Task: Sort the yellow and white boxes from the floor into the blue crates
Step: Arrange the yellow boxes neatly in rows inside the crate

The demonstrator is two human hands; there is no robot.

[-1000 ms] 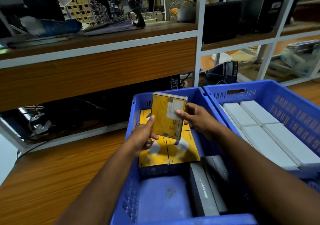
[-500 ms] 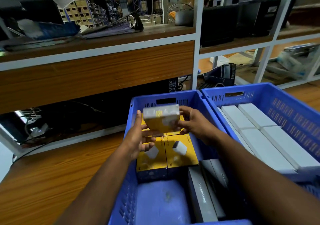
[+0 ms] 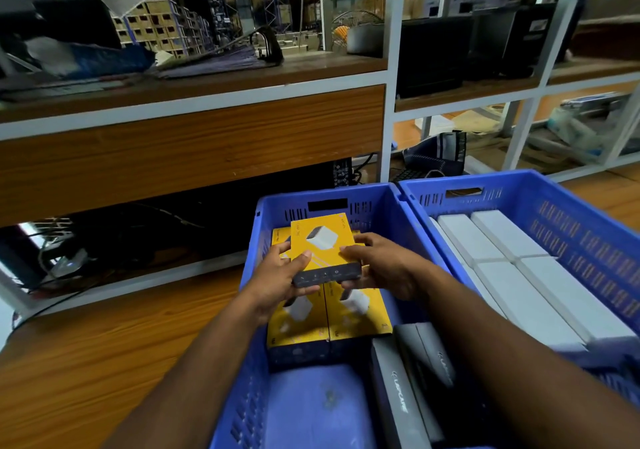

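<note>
Hands: I see left hand (image 3: 277,280) and right hand (image 3: 382,268) gripping one yellow box (image 3: 323,251).
Position: above left crate (image 3: 258,227).
Right crate (image 3: 568,213): white boxes (image 3: 502,237).

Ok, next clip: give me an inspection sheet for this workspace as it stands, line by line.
Surface: brown wood-grain floor.
Job's things: yellow carton held flat above other yellow boxes in the left blue plastic crate; white boxes fill the right blue crate.
Clutter: grey boxes standing in the left crate.
Grippers: left hand and right hand grip the carton's sides.
Cables: dark cable along the floor at left.
Surroundings: white-framed wooden shelving.
</note>
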